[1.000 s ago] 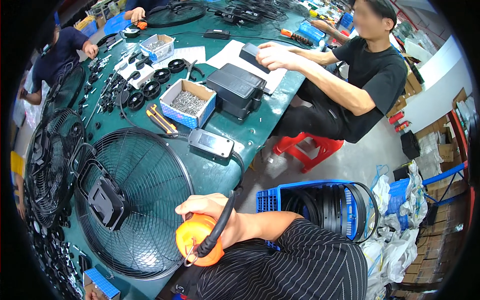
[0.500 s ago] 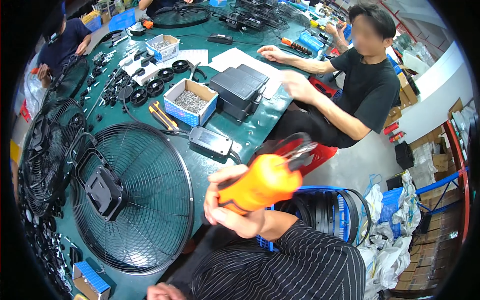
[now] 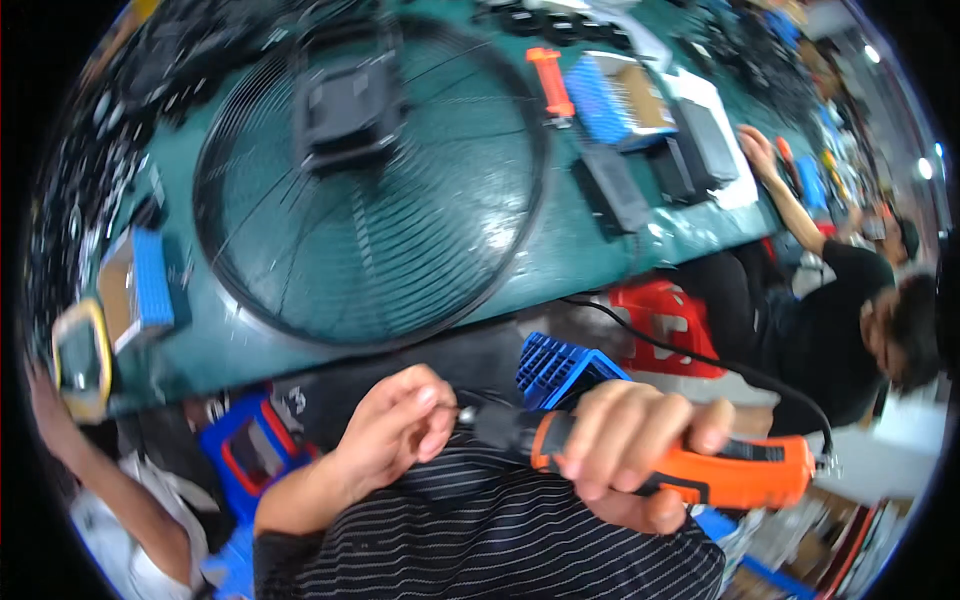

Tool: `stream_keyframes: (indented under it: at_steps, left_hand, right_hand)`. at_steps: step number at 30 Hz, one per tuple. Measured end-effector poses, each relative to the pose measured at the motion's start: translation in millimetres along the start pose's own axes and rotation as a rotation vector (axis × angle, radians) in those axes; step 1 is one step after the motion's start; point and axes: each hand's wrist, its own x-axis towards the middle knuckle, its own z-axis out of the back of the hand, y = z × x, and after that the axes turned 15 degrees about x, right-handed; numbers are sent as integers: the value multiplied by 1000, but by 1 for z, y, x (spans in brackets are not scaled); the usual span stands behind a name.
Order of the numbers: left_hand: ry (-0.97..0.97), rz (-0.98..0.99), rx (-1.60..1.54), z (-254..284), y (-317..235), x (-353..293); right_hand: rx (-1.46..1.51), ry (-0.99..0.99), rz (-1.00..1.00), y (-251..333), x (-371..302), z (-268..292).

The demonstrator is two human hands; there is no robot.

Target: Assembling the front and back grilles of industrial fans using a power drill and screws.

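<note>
- Orange and black, the corded electric screwdriver (image 3: 730, 478) lies across our right hand (image 3: 630, 440), whose fingers wrap its body from above with the thumb beneath; we probably hold it mid-body for balance.
- Our left hand (image 3: 395, 430) curls thumb and fingers together just beside the screwdriver's nose; we cannot tell whether they touch it or pinch something small, though the pose suggests close work at the tip.
- Both our hands hang above our striped clothing (image 3: 480, 520), short of the table, perhaps to bring the nose close to view.
- Black power cable (image 3: 665, 348) leaves the tool's rear and bends round beyond our right hand, its slack seemingly letting the tool turn.
- Ahead of our left hand, the round wire fan grille (image 3: 365, 230) lies flat on the green tabletop (image 3: 585, 270), likely so it cannot roll, bearing a black motor housing (image 3: 348, 110).
- Left of our left hand, on the tabletop, stands a blue carton (image 3: 155, 275).
- Beyond our right hand, a blue box (image 3: 600, 100), an orange hand tool (image 3: 550, 85) and a dark power adapter (image 3: 615, 185) sit together, presumably for easy reach.
</note>
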Motion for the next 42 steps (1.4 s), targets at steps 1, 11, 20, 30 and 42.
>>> stream_keyframes:
  at_steps: [1,11,20,30,42]
  left_hand:
    - [19,-9,4,2,1,0]
    - [-13,21,-119,9,11,-2]
    - [2,-17,-192,26,13,-2]
    - [-34,28,-190,32,9,-3]
    - [-53,-15,-86,41,13,-4]
  right_hand:
    - [-4,27,3,-3,-2,0]
    - [-55,120,118,-30,-7,-13]
    - [-77,141,-39,-41,-4,-16]
    - [-125,15,1,-57,-7,-25]
    - [-140,60,-188,-59,-4,-24]
